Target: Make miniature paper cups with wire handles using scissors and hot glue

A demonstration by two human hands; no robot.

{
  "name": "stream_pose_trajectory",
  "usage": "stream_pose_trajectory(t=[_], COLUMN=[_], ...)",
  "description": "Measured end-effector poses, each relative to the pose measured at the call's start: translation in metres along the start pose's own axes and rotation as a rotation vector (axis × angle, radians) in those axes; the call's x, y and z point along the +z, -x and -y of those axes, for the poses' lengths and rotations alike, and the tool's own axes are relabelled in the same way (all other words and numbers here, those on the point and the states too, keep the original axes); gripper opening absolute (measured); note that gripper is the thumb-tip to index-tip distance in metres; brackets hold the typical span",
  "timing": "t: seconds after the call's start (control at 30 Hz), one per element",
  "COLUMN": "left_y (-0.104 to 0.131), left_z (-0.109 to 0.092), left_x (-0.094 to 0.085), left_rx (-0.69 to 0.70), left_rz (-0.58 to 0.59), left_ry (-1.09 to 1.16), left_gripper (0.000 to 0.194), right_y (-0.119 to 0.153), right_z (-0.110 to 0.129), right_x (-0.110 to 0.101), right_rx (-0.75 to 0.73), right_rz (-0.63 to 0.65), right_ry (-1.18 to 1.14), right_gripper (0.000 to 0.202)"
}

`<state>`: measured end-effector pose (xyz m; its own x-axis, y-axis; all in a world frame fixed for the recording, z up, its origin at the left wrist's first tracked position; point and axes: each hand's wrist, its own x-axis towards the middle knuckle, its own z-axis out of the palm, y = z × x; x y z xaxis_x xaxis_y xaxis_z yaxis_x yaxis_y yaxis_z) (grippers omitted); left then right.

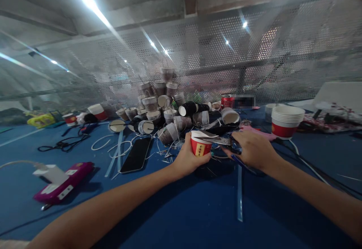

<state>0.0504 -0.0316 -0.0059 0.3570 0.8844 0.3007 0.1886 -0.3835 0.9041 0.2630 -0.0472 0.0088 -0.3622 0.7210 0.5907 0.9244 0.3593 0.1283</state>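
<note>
A red and white paper cup [201, 148] is upright in my left hand [185, 158], with the fingers and thumb wrapped round its sides. My right hand [253, 150] is closed on the dark handles of a pair of scissors [220, 140]. The scissor blades point left and lie across the cup's rim; whether they cut into the paper is too small to tell. Just behind the cup, a tipped grey-wrapped cup [169, 133] lies among thin white strands.
Wrapped cups are piled at the back [151, 103]. A black phone [137, 154] and a purple power strip [66, 183] lie left. Stacked paper cups [286, 122] and cables stand right. A clear strip [240, 200] lies in front on the blue table [181, 211].
</note>
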Motion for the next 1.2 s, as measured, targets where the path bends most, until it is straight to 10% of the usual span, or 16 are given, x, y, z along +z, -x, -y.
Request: stream_pose_trajectory(t=[1.2], left_y=[0.0006], left_z=[-0.0032], left_x=[0.0006], left_rx=[0.012], left_rz=[-0.228], left_ry=[-0.265], left_gripper=[0.057], right_y=[-0.0021], right_z=[-0.0032], right_x=[-0.0046], right_rx=[0.024], right_rz=[-0.036], right_ry=[-0.044], right_gripper=[0.041])
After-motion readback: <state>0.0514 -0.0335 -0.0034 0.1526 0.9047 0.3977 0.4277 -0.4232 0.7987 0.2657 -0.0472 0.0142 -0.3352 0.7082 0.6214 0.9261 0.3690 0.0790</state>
